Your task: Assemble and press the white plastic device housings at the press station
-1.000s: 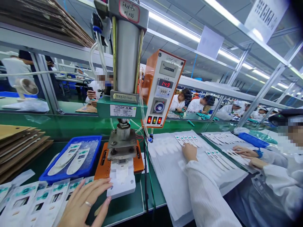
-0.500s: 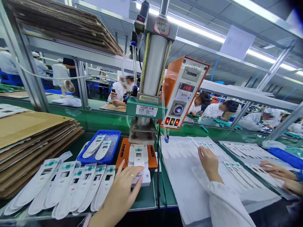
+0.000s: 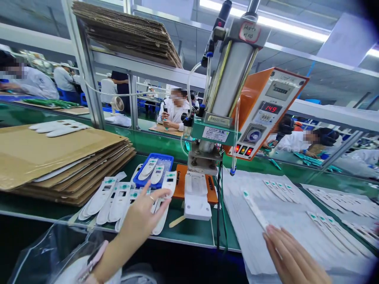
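Observation:
Pinched between the thumb and fingers of my left hand (image 3: 142,211) is a white plastic shell (image 3: 169,182) with a small window and a green mark, held upright left of the press. The white fixture (image 3: 197,197) on the orange base (image 3: 181,179) under the press head (image 3: 204,156) holds no shell. My right hand (image 3: 291,252) grips the near end of another white shell (image 3: 254,209) over the white foam sheet (image 3: 233,197). Several shells (image 3: 120,201) lie overlapping on the left of the bench.
A blue tray (image 3: 154,171) with shells stands behind my left hand. Stacked cardboard (image 3: 59,157) fills the far left. Rows of shells (image 3: 328,232) lie on the right. A wooden stick (image 3: 177,221) lies by the fixture. Black cables (image 3: 219,205) hang beside it.
The view has turned left. My left hand has lifted the shell off the fixture and moved it left. My right hand has come nearer, with a shell in its grip.

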A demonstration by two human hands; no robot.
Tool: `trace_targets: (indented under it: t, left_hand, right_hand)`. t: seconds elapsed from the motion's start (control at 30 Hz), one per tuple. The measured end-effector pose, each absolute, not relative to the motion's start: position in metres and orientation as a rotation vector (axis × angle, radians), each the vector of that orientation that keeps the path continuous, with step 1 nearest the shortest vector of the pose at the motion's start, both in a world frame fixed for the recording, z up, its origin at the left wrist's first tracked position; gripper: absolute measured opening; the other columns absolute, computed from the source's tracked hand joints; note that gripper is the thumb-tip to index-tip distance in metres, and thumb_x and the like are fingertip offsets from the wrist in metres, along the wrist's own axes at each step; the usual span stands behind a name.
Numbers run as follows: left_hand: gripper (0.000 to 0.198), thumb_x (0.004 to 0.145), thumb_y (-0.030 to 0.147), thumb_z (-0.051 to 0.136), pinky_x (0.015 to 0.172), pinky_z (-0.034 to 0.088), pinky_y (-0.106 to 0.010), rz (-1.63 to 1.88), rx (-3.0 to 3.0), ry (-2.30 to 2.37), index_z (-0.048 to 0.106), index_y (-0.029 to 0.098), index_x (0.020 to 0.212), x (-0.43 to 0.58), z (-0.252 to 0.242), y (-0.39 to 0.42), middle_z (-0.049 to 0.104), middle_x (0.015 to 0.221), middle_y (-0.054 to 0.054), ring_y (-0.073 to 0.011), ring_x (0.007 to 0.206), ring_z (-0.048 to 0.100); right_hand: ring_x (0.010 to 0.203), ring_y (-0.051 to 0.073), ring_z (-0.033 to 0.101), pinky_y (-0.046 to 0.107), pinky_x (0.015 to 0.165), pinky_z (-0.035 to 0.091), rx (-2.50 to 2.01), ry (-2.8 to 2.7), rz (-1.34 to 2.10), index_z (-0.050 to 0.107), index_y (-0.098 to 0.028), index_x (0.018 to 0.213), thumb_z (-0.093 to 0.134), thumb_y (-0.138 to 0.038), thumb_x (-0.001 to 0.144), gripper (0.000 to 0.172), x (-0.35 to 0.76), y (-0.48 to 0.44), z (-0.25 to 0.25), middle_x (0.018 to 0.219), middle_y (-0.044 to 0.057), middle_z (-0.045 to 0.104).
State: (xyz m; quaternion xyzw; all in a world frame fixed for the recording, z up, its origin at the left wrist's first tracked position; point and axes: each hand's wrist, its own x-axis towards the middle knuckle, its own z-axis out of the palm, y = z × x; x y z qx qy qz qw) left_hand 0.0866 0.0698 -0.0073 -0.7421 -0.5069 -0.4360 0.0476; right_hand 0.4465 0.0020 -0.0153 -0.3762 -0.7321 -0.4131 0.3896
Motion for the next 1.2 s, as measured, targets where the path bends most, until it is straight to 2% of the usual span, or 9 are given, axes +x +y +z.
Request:
trace_targets:
  t: [0.1, 0.17, 0.3, 0.37, 0.5, 0.67, 0.77, 0.9, 1.2]
  left_hand:
    - [0.024, 0.090, 0.042, 0.049, 0.108, 0.044, -0.043, -1.201, -2.237, -1.747, 0.066, 0.028, 0.098, 0.060, -0.007, 0.100, 0.077, 0.092, 0.004, -0.0215, 0.091, 0.071]
    - [0.025, 0.090, 0.041, 0.047, 0.108, 0.042, -0.046, -1.172, -2.229, -1.780, 0.067, 0.027, 0.097, 0.049, -0.008, 0.120, 0.078, 0.089, 0.002, -0.0224, 0.089, 0.071]
    - [0.025, 0.087, 0.039, 0.047, 0.108, 0.038, -0.051, -1.137, -2.234, -1.769, 0.068, 0.026, 0.093, 0.038, -0.012, 0.145, 0.078, 0.088, -0.001, -0.0245, 0.088, 0.072]
    - [0.024, 0.084, 0.037, 0.049, 0.107, 0.039, -0.052, -1.138, -2.222, -1.737, 0.069, 0.025, 0.091, 0.035, -0.016, 0.151, 0.078, 0.087, -0.003, -0.0252, 0.089, 0.072]
    - [0.023, 0.081, 0.036, 0.051, 0.105, 0.039, -0.054, -1.158, -2.173, -1.679, 0.069, 0.025, 0.090, 0.033, -0.020, 0.157, 0.078, 0.085, -0.004, -0.0261, 0.087, 0.072]
    - [0.031, 0.085, 0.041, 0.047, 0.107, 0.034, -0.060, -1.194, -2.118, -1.642, 0.068, 0.024, 0.100, 0.038, -0.017, 0.138, 0.075, 0.103, -0.010, -0.0299, 0.100, 0.068]
    - [0.030, 0.088, 0.040, 0.046, 0.110, 0.031, -0.057, -1.224, -2.132, -1.583, 0.066, 0.025, 0.104, 0.040, -0.014, 0.118, 0.073, 0.110, -0.007, -0.0287, 0.106, 0.066]
    - [0.023, 0.089, 0.032, 0.051, 0.111, 0.029, -0.055, -1.286, -2.142, -1.408, 0.063, 0.026, 0.107, 0.040, -0.011, 0.093, 0.072, 0.110, -0.005, -0.0266, 0.107, 0.065]
    - [0.023, 0.089, 0.018, 0.054, 0.116, 0.023, -0.049, -1.251, -2.158, -1.338, 0.057, 0.026, 0.110, 0.033, -0.013, 0.059, 0.070, 0.110, -0.002, -0.0194, 0.105, 0.062]
  right_hand:
    - [0.097, 0.024, 0.070, 0.037, 0.084, 0.064, -0.836, -1.993, -0.964, 0.052, -0.022, 0.137, 0.062, -0.012, 0.085, 0.054, 0.420, 0.009, -0.024, 0.104, 0.003, 0.073]
    - [0.106, 0.024, 0.067, 0.040, 0.091, 0.061, -0.789, -2.092, -0.889, 0.056, -0.017, 0.132, 0.056, -0.011, 0.088, 0.044, 0.402, 0.018, -0.026, 0.111, 0.005, 0.071]
    - [0.101, 0.023, 0.068, 0.039, 0.090, 0.058, -0.666, -2.098, -0.857, 0.067, -0.008, 0.107, 0.049, -0.007, 0.091, 0.024, 0.363, 0.039, -0.019, 0.102, 0.009, 0.073]
    - [0.094, 0.021, 0.069, 0.037, 0.090, 0.058, -0.652, -2.076, -0.875, 0.068, -0.009, 0.100, 0.045, -0.007, 0.093, 0.025, 0.349, 0.049, -0.017, 0.096, 0.008, 0.073]
    - [0.089, 0.019, 0.068, 0.036, 0.091, 0.056, -0.709, -2.068, -0.910, 0.068, -0.010, 0.101, 0.045, -0.006, 0.092, 0.025, 0.335, 0.064, -0.025, 0.094, 0.007, 0.072]
    - [0.088, 0.019, 0.067, 0.036, 0.091, 0.055, -0.768, -2.095, -0.949, 0.067, -0.009, 0.101, 0.046, -0.006, 0.091, 0.023, 0.328, 0.074, -0.031, 0.091, 0.007, 0.071]
    - [0.085, 0.019, 0.067, 0.036, 0.087, 0.055, -0.789, -2.094, -0.944, 0.066, -0.009, 0.098, 0.047, -0.006, 0.092, 0.020, 0.323, 0.079, -0.026, 0.087, 0.007, 0.070]
    - [0.081, 0.018, 0.066, 0.036, 0.083, 0.054, -0.851, -2.112, -0.916, 0.065, -0.012, 0.096, 0.050, -0.009, 0.092, 0.016, 0.317, 0.084, -0.021, 0.083, 0.007, 0.069]
    - [0.084, 0.019, 0.065, 0.039, 0.092, 0.048, -0.875, -2.140, -0.945, 0.066, -0.009, 0.098, 0.050, -0.004, 0.090, 0.018, 0.313, 0.073, -0.023, 0.088, 0.007, 0.070]
